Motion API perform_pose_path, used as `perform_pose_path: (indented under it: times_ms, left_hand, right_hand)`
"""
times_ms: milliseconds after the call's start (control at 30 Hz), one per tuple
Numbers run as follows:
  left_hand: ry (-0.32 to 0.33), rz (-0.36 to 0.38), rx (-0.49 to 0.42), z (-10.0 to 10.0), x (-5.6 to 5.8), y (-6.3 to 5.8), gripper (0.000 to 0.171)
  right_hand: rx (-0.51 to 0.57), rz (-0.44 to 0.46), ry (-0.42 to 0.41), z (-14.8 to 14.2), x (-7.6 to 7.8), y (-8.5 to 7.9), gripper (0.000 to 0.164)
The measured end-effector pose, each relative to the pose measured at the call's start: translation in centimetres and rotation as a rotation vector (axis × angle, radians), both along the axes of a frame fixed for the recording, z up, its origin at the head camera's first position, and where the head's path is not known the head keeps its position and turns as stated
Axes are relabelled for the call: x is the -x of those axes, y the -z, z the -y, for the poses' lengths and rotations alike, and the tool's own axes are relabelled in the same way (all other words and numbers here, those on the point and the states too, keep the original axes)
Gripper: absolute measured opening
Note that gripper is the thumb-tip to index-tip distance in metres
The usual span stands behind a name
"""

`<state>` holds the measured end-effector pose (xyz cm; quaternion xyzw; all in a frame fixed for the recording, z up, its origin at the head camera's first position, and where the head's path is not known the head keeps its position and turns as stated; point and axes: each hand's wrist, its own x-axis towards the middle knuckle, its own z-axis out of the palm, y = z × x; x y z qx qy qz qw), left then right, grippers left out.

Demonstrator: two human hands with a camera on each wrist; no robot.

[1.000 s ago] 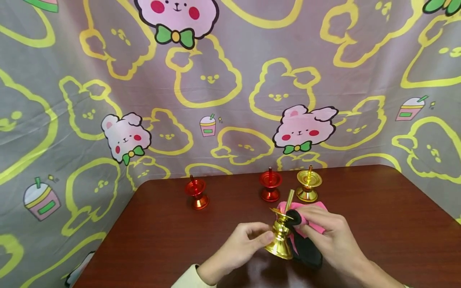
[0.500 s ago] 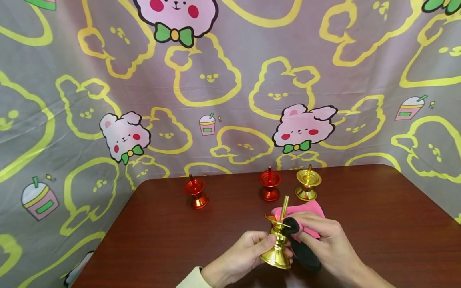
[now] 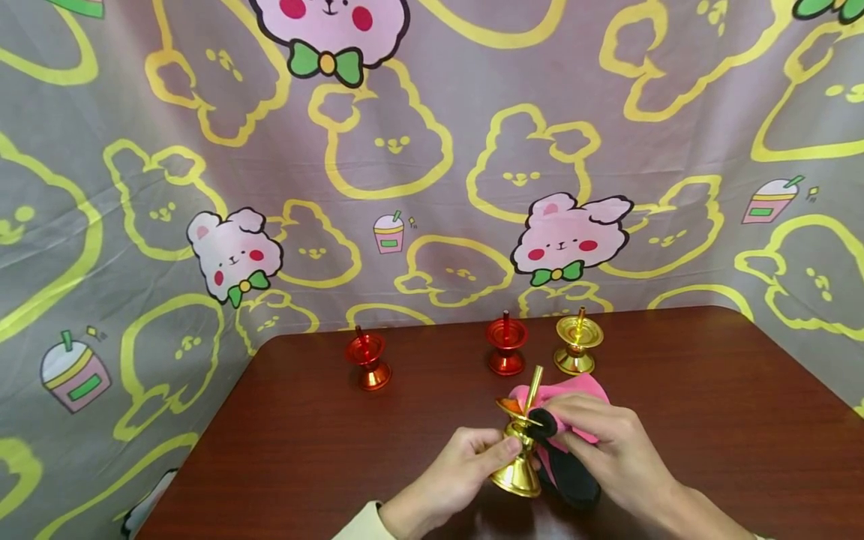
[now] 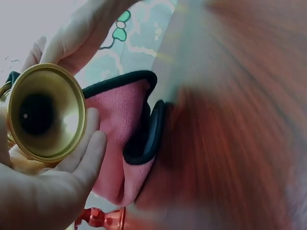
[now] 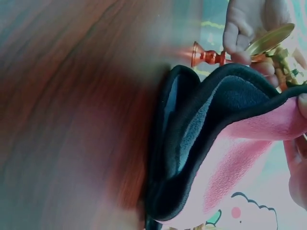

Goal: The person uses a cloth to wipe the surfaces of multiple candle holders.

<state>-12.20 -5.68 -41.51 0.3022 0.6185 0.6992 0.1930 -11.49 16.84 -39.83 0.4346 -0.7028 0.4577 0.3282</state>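
Tilted above the table, a gold candlestick [image 3: 517, 478] is held by my left hand [image 3: 459, 469], thumb across its stem. My right hand [image 3: 628, 446] pinches a bunched cloth [image 3: 572, 480], pink on one side and black on the other. A black fold of it presses against the candlestick just under the drip dish. The left wrist view shows the hollow underside of the candlestick's base [image 4: 72, 110], with fingers of the left hand [image 4: 43, 196] behind it. Hanging folds of the cloth [image 5: 235, 167] fill much of the right wrist view.
Two red candlesticks stand near the table's back edge, one at left [image 3: 371, 375] and one nearer the middle [image 3: 506, 360]. Another gold candlestick [image 3: 577, 358] is right of them. A patterned curtain [image 3: 432, 165] hangs behind the brown table [image 3: 297, 450].
My left hand has closed further round the candlestick's stem, its thumb now in front. The candlestick has come slightly down and left, the cloth staying against it under the dish.
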Motion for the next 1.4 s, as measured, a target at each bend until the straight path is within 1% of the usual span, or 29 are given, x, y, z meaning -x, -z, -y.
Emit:
perform_pose_path:
  times_ms: [33,100,200,267,400,467,600,733,867,900,967,1000,1067,1100,1167,1233,1333,1400]
  left_hand:
    - [-0.017,-0.02,0.013,0.0,0.1,0.0,0.046]
    - [-0.051,-0.075,0.035,0.0,0.1,0.0,0.045]
    - [-0.077,-0.117,0.063,0.0,0.2,0.0,0.042]
    - [-0.106,-0.138,0.091,-0.1,0.2,-0.1,0.039]
    - [-0.177,-0.178,0.169,-0.3,0.2,-0.3,0.032]
    - [-0.217,-0.222,0.21,-0.4,0.3,-0.3,0.028]
    - [-0.325,-0.337,0.288,-0.7,0.2,-0.3,0.024]
    - [-0.444,-0.461,0.403,-1.1,0.0,-0.4,0.023]
    - [-0.532,-0.585,0.537,-1.5,0.0,-0.4,0.026]
    - [-0.551,-0.619,0.571,-1.5,0.0,-0.4,0.028]
    - [-0.581,-0.683,0.63,-1.6,0.1,-0.2,0.03]
    - [-0.588,-0.702,0.654,-1.5,0.1,-0.2,0.031]
    - [-0.582,-0.724,0.682,-1.4,0.2,-0.1,0.033]
    - [-0.568,-0.718,0.68,-1.2,0.2,-0.1,0.033]
    - [-0.505,-0.66,0.631,-0.8,0.3,-0.2,0.031]
    - [-0.423,-0.561,0.523,-0.3,0.4,-0.4,0.028]
    - [-0.266,-0.382,0.337,0.5,0.6,-0.8,0.024]
    - [-0.162,-0.293,0.249,1.0,0.7,-1.0,0.028]
  right_hand:
    - [-0.004,-0.009,0.003,0.0,0.0,0.0,0.02]
    - [-0.013,-0.023,0.016,0.1,0.1,-0.1,0.021]
    - [-0.029,-0.048,0.042,0.2,0.1,-0.1,0.024]
    - [-0.04,-0.06,0.062,0.3,0.1,-0.2,0.026]
    - [-0.079,-0.062,0.122,0.6,0.0,-0.4,0.029]
    - [-0.103,-0.049,0.156,0.7,-0.1,-0.5,0.031]
    - [-0.149,-0.031,0.235,1.1,-0.3,-0.6,0.037]
    - [-0.183,-0.056,0.312,1.8,-0.4,-0.8,0.041]
    - [-0.23,-0.087,0.399,2.5,-0.6,-1.0,0.006]
    - [-0.243,-0.092,0.419,2.7,-0.6,-1.0,0.009]
    - [-0.261,-0.101,0.452,3.0,-0.6,-0.9,0.028]
    - [-0.271,-0.098,0.462,3.1,-0.6,-0.9,0.03]
    - [-0.269,-0.087,0.443,3.1,-0.5,-0.7,0.029]
    - [-0.259,-0.084,0.416,2.9,-0.4,-0.7,0.028]
    - [-0.236,-0.066,0.351,2.4,-0.2,-0.7,0.014]
    - [-0.205,-0.033,0.261,1.7,0.0,-0.9,0.001]
    - [-0.152,0.063,0.104,0.4,0.1,-1.6,0.01]
    - [-0.111,0.114,0.011,-0.3,0.0,-2.0,0.028]
